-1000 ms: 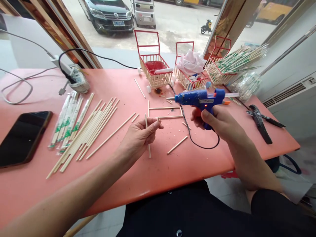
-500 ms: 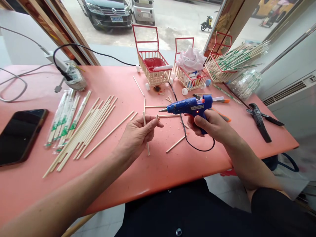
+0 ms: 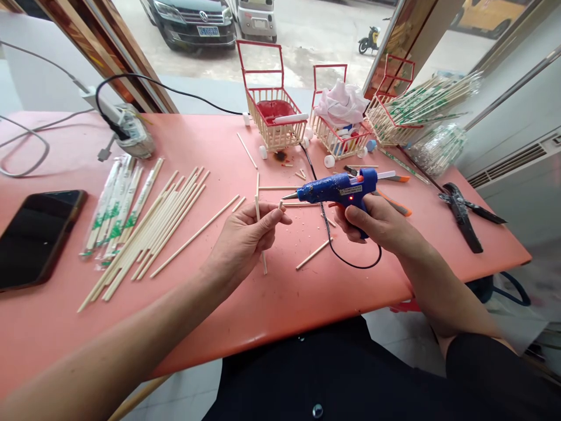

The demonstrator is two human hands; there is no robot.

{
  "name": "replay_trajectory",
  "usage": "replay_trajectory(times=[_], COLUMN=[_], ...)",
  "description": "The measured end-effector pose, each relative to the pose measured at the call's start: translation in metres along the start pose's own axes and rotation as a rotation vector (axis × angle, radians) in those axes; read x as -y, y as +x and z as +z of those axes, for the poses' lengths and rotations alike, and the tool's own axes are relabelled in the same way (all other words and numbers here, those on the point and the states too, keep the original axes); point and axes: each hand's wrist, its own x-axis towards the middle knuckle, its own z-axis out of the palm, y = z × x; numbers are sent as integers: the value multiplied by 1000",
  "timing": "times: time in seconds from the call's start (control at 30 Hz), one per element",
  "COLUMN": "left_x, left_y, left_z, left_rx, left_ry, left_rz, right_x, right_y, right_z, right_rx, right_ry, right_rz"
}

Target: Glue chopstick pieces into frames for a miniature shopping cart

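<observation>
My left hand (image 3: pixel 256 231) pinches a short piece of wooden stick (image 3: pixel 280 205) between thumb and finger, its cut end poking up. Another thin stick (image 3: pixel 264 263) passes upright behind the fingers, partly hidden by them. In my right hand (image 3: pixel 372 219) is a blue glue gun (image 3: pixel 331 187), its small red light lit and a clear glue stick (image 3: pixel 386 175) out of the back. The metal nozzle (image 3: pixel 290 196) points left, at or just beside the stick's cut end; whether they touch I cannot tell. Beyond my left hand, joined or abutting sticks (image 3: pixel 278 188) lie on the pink table (image 3: pixel 210 321).
Loose sticks (image 3: pixel 175 225) and wrapped chopsticks (image 3: pixel 114 204) lie left, beside a phone (image 3: pixel 39 240). Small stick-built carts (image 3: pixel 280 139) stand at the back. Pliers (image 3: pixel 464 219) and an orange-handled tool (image 3: pixel 397 204) lie right. The gun's black cord (image 3: pixel 335 251) loops across the table.
The glue gun's nozzle has come down slightly relative to the stick's end, and the two are closer together. Both hands keep their grip. The view has shifted a little.
</observation>
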Motion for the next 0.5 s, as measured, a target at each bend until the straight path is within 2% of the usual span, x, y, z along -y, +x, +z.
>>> replay_trajectory(times=[0.5], left_x=[2], left_y=[0], left_z=[-2], left_rx=[-12], left_ry=[-23], left_rz=[-5], right_x=[-4], right_y=[0], right_z=[-2], right_rx=[7], right_ry=[28], right_rz=[64])
